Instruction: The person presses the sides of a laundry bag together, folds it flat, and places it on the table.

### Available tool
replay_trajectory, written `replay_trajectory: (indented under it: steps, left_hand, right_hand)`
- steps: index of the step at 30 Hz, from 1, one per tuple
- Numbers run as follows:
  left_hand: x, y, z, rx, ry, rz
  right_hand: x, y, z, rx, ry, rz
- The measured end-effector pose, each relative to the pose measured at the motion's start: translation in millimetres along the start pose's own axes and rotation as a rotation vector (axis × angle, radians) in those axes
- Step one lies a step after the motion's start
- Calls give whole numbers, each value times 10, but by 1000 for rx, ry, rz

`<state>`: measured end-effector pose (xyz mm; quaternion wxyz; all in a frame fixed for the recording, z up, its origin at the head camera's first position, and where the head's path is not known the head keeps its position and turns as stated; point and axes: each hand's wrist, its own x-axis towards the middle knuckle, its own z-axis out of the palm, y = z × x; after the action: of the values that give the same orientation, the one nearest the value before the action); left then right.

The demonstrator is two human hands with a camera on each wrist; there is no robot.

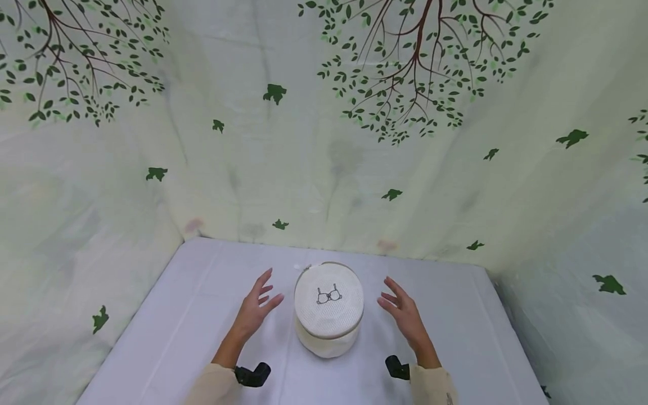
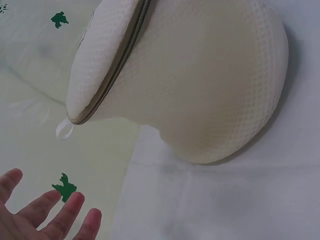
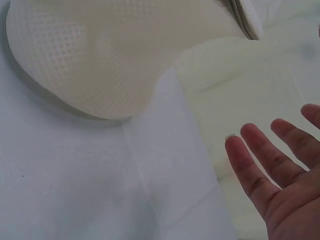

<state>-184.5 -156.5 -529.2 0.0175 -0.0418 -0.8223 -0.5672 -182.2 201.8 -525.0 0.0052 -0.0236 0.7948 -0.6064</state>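
Observation:
A cream mesh bra laundry bag (image 1: 329,306) stands upright on the table, its round lid printed with a small bra outline. In the left wrist view the zipper (image 2: 125,57) runs round the lid's edge and looks closed, with a white loop (image 2: 64,129) at the rim. To the left of the bag hovers my left hand (image 1: 255,311), fingers spread and apart from it. My right hand (image 1: 405,315) is held off the bag's right side, its fingers loosely extended. Neither hand touches anything. The right wrist view shows the bag's mesh side (image 3: 85,55) and my right fingers (image 3: 260,170).
A white cloth covers the table (image 1: 202,281). Behind it and at both sides hang pale curtains (image 1: 324,169) printed with branches and green leaves. A black wrist camera (image 1: 253,374) sits on the left wrist, another black camera (image 1: 397,368) on the right.

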Motion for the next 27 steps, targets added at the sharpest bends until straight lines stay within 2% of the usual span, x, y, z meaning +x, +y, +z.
replay_trajectory:
  steps: [3, 10, 14, 21, 27]
  left_hand:
    - [10, -22, 69, -96, -12, -37]
    - [36, -59, 187, -313, -40, -102]
    - [70, -50, 256, -394, -53, -155]
    - [117, -44, 388, -466, -32, -239]
    - [132, -32, 449, -497, -9, -286]
  right_hand:
    - [21, 43, 50, 92, -26, 45]
    - [74, 110, 168, 266, -28, 72]
    - [117, 89, 231, 345, -65, 118]
    - [175, 20, 323, 453, -81, 194]
    - [191, 17, 398, 469, -107, 209]
